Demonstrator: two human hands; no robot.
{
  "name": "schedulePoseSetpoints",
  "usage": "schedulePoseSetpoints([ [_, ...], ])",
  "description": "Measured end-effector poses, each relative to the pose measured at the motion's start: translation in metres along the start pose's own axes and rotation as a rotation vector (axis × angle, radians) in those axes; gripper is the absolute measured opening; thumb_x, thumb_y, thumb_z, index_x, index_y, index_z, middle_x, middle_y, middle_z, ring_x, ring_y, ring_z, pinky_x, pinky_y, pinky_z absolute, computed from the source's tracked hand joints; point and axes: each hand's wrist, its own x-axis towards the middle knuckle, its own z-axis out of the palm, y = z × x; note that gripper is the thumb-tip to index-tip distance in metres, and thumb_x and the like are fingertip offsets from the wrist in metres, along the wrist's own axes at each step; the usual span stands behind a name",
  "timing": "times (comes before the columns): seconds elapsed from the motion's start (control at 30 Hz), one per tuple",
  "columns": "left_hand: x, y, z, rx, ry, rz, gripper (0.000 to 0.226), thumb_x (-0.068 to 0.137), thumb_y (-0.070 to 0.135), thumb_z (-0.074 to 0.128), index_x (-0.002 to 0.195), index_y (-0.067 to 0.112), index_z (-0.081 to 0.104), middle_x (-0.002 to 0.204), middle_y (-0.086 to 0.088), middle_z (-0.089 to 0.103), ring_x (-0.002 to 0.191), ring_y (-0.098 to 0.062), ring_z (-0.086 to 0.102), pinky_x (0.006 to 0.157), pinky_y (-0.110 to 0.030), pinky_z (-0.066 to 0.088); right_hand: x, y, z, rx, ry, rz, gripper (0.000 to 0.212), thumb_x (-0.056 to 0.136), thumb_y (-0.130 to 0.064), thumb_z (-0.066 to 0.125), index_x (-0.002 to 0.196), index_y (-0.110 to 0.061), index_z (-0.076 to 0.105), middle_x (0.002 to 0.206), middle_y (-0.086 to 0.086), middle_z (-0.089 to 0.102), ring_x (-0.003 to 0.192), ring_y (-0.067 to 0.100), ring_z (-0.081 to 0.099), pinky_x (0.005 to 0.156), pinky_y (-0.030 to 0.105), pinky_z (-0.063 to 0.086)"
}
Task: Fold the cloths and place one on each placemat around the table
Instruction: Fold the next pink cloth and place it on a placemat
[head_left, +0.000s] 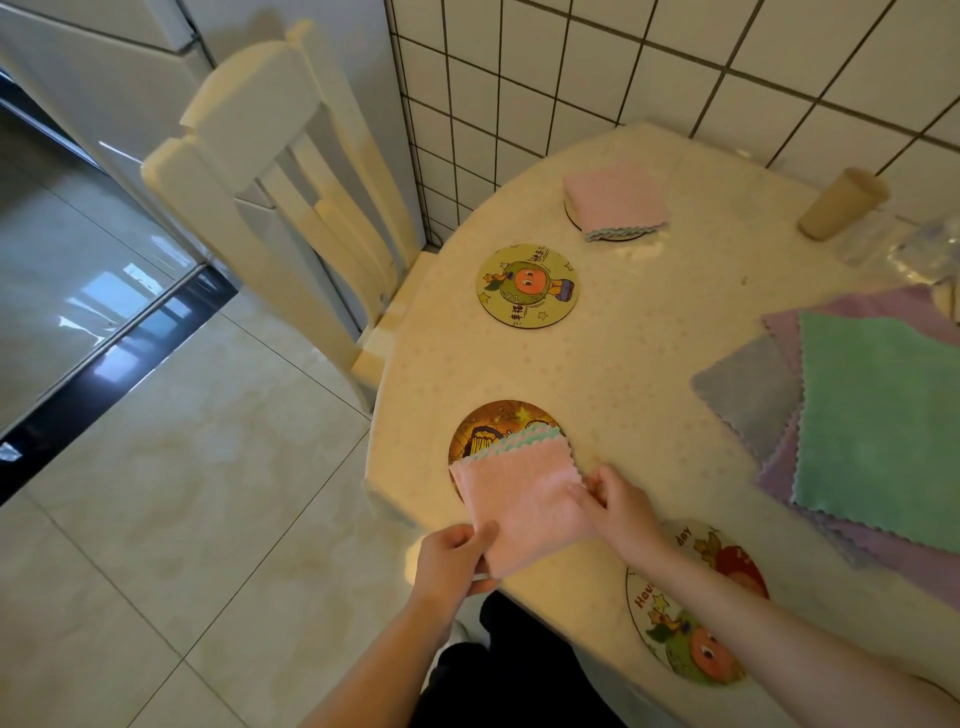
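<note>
A folded pink cloth (519, 493) lies over the near half of a round orange placemat (493, 423) at the table's front edge. My left hand (454, 561) pinches its near corner, and my right hand (618, 506) pinches its right edge. Another folded pink cloth (615, 200) rests on a far round placemat (574, 218). A yellow cartoon placemat (527, 286) between them is bare. A white cartoon placemat (691, 623) lies under my right forearm. Unfolded cloths are stacked at the right: green (883, 426) on top, grey (748, 395) and purple (779, 325) beneath.
A cream chair (270, 171) stands at the table's left side, against a white cabinet. A beige cup (841, 202) lies tilted at the back right beside clear plastic (893, 249). The tiled wall (623, 67) runs behind the table (649, 338).
</note>
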Motion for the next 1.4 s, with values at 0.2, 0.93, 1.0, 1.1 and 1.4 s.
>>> schedulePoseSetpoints([
  [0.2, -0.005, -0.003, 0.002, 0.016, 0.119, 0.013, 0.027, 0.086, 0.025, 0.071, 0.078, 0.000, 0.060, 0.087, -0.025, 0.069, 0.065, -0.022, 0.067, 0.051, -0.025, 0.053, 0.005, -0.013, 0.003, -0.203, -0.005, 0.025, 0.023, 0.094, -0.041, 0.047, 0.092, -0.018, 0.044, 0.080, 0.000, 0.061, 0.071, 0.018, 0.059, 0.060, 0.033, 0.046],
  [0.93, -0.014, 0.005, 0.032, 0.497, 0.450, 0.117, 0.022, 0.074, 0.032, 0.071, 0.079, 0.024, 0.052, 0.078, 0.004, 0.060, 0.064, -0.009, 0.054, 0.048, -0.024, 0.035, 0.081, -0.050, -0.009, -0.306, -0.127, -0.329, 0.037, 0.079, -0.015, 0.054, 0.115, -0.015, 0.048, 0.119, 0.002, 0.044, 0.110, 0.022, 0.043, 0.093, 0.035, 0.041],
  [1.0, -0.016, 0.012, 0.035, 0.438, 0.464, 0.145, 0.023, 0.076, 0.034, 0.071, 0.085, 0.024, 0.052, 0.077, 0.008, 0.059, 0.067, -0.005, 0.054, 0.051, -0.023, 0.037, 0.083, -0.055, -0.012, -0.375, -0.202, -0.351, 0.036, 0.081, -0.023, 0.055, 0.116, -0.017, 0.050, 0.122, 0.000, 0.041, 0.114, 0.021, 0.038, 0.097, 0.032, 0.037],
  [1.1, -0.008, 0.027, 0.035, 0.298, 0.494, 0.156, 0.024, 0.081, 0.037, 0.070, 0.088, 0.020, 0.055, 0.077, 0.009, 0.060, 0.068, -0.005, 0.056, 0.055, -0.024, 0.039, 0.087, -0.054, -0.016, -0.427, -0.257, -0.385, 0.038, 0.082, -0.035, 0.058, 0.116, -0.020, 0.051, 0.122, -0.001, 0.039, 0.116, 0.019, 0.035, 0.100, 0.034, 0.037],
  [1.4, 0.007, 0.031, 0.032, 0.299, 0.577, 0.107, 0.019, 0.091, 0.033, 0.059, 0.085, 0.014, 0.055, 0.077, 0.003, 0.061, 0.070, -0.013, 0.056, 0.053, -0.024, 0.034, 0.101, -0.055, -0.024, -0.673, -0.331, -0.650, 0.035, 0.088, -0.042, 0.056, 0.112, -0.017, 0.051, 0.117, 0.002, 0.045, 0.112, 0.022, 0.036, 0.092, 0.030, 0.034],
])
